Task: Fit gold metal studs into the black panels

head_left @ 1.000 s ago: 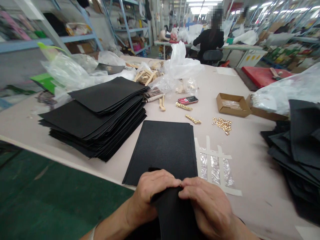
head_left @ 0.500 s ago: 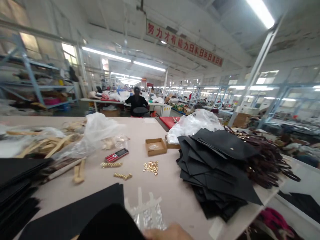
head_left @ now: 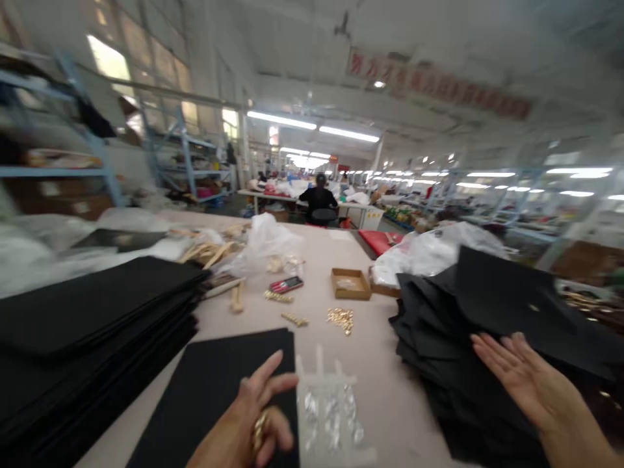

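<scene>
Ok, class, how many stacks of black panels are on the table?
2. One neat stack lies at the left of the table, a looser pile at the right. A single panel lies between them, uncounted. More may be out of view.

High up under the ceiling, off to my right, hangs a long banner (head_left: 439, 84) carrying a row of red Chinese characters, but they are smeared too soft for me to read even one. Toward the far end of the worktop (head_left: 370, 351) lies a red mobile phone (head_left: 286, 285). Its screen and keys are too small for me to make out any digit, word or brand.
</scene>
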Demonstrator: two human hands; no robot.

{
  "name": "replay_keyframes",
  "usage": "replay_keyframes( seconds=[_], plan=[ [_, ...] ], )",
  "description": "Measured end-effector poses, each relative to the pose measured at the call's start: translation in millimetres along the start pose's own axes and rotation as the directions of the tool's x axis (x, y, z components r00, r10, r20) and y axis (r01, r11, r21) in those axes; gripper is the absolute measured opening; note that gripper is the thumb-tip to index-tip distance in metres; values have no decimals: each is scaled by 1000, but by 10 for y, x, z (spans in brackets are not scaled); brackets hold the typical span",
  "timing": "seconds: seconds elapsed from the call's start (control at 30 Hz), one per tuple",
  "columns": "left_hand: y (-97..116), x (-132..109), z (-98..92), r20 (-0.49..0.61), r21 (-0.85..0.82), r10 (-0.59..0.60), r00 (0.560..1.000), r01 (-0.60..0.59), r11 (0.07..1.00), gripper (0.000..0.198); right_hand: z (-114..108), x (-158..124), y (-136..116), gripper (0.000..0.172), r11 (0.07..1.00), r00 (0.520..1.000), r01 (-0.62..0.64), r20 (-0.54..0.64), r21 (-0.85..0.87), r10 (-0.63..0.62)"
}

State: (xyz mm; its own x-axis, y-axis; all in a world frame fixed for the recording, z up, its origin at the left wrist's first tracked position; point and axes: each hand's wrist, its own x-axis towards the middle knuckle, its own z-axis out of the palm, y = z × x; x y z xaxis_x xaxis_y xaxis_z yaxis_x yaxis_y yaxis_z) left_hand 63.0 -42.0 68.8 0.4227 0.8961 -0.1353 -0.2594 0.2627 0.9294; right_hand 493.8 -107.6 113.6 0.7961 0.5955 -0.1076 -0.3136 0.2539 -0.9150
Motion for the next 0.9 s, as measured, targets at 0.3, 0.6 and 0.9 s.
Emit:
replay_keyframes(
  seconds=[0.3,0.6,0.9],
  plan=[
    [116,-157,-169,111,146,178,978,-194,970,71,1223,-1643,1157,24,616,516,674,857,-407,1],
    [150,-254,-402,145,386,124,982,-172,906,71,1870,-2174,1483,27,584,18,810,994,47,-105],
    [-26,-48,-447,48,458,106,993,-116,881,59,1943,-2078,1776,13,665,114,745,992,-47,-58]
  ],
)
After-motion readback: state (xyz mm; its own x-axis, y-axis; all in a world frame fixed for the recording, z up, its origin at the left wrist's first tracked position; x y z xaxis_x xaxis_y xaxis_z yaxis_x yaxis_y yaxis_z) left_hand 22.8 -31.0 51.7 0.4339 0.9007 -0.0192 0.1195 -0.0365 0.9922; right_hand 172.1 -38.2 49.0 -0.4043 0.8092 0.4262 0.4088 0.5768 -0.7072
